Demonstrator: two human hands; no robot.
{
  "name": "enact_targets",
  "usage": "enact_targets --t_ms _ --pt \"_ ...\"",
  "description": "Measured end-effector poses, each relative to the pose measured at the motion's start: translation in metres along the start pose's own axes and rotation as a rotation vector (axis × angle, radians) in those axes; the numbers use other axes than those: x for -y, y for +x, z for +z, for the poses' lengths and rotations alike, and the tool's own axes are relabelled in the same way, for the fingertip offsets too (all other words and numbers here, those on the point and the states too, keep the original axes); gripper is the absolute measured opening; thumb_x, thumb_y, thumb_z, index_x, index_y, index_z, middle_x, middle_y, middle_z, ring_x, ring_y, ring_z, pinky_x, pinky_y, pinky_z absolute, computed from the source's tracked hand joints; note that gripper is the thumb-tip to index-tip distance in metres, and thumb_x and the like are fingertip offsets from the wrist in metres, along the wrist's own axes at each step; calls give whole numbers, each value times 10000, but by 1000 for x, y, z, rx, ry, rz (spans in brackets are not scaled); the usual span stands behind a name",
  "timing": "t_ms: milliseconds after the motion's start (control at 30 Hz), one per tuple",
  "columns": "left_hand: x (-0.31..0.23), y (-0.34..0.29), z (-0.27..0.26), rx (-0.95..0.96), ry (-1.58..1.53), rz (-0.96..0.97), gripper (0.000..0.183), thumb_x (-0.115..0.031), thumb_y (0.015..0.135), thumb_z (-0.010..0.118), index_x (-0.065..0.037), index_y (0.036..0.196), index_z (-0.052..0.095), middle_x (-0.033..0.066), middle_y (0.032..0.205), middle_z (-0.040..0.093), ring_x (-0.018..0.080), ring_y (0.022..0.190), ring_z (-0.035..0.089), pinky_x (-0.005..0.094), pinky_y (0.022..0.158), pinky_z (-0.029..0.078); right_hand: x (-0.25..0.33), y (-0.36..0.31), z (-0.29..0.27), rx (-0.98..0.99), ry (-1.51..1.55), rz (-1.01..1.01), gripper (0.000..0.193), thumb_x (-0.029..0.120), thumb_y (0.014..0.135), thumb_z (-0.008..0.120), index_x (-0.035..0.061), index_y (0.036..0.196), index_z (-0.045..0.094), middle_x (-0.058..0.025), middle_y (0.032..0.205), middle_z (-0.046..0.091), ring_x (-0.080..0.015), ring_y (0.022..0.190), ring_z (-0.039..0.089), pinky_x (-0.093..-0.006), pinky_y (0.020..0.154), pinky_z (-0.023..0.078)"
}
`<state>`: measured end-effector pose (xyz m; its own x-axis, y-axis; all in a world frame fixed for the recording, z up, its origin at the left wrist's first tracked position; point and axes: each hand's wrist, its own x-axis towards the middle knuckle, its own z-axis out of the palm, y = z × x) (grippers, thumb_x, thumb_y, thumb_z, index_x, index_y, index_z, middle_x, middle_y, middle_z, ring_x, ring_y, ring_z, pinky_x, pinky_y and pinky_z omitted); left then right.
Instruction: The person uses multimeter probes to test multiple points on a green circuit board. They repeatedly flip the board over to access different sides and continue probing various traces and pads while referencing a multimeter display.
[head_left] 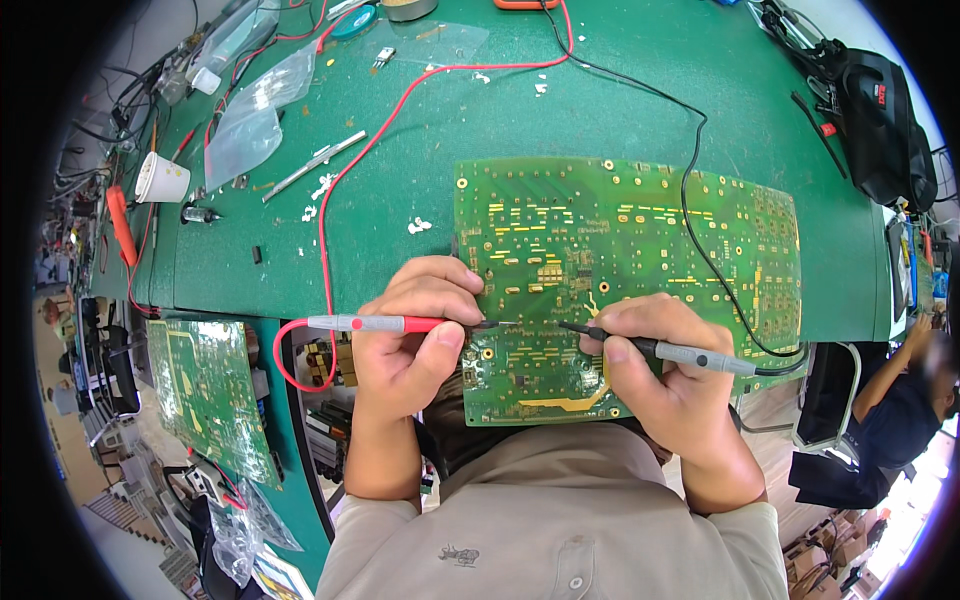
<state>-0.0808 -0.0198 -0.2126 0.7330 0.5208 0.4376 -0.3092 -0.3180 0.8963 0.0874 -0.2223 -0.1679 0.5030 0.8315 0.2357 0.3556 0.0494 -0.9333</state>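
A large green circuit board (650, 250) lies in front of me, its near edge against my body. My left hand (420, 320) is closed round a red test probe (385, 323), whose metal tip points right over the left part of the board. In my right hand (660, 350) is a black test probe (695, 356), pinched between thumb and fingers, its tip pointing left. The two tips are a short gap apart, close above the board; whether they touch it I cannot tell. A red lead (400, 110) and a black lead (697, 150) run from the probes to an orange-cased device (527, 4).
A second circuit board (205, 385) stands at the left. On the green table (420, 190) lie a silver rod-shaped tool (315, 165), a paper cup (162, 178), plastic bags (255, 130) and white scraps. A black bag (880, 125) sits far right; a person (905, 420) is beyond.
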Motion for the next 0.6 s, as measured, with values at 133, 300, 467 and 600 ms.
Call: enact_targets --t_ms 133,300,467,600 --pt "-4 2 0 16 27 -5 116 -73 884 650 20 910 715 121 876 731 337 991 680 460 912 527 4 4 -1 16 -46 -9 148 -92 899 675 -48 1040 679 -193 981 731 -238 825 756 -334 726 611" --pt "-10 5 0 63 88 5 111 -62 851 661 15 908 717 123 883 728 350 1003 673 465 916 531 7 10 -1 -2 -98 -52 137 -74 856 709 -26 985 710 -141 882 770 -224 803 752 -333 753 561" --pt "-11 4 0 77 112 16 109 -48 848 670 11 927 716 126 901 728 353 1016 673 472 911 535 8 11 1 -34 -88 -32 191 -38 798 801 34 962 733 -103 887 766 -258 804 748 -357 761 551" --pt "-13 4 0 94 151 43 113 -42 841 677 2 937 717 122 902 722 361 1020 676 472 909 540 8 11 1 -30 -108 -43 186 -32 802 800 35 961 728 -105 880 763 -259 801 747 -361 763 550"
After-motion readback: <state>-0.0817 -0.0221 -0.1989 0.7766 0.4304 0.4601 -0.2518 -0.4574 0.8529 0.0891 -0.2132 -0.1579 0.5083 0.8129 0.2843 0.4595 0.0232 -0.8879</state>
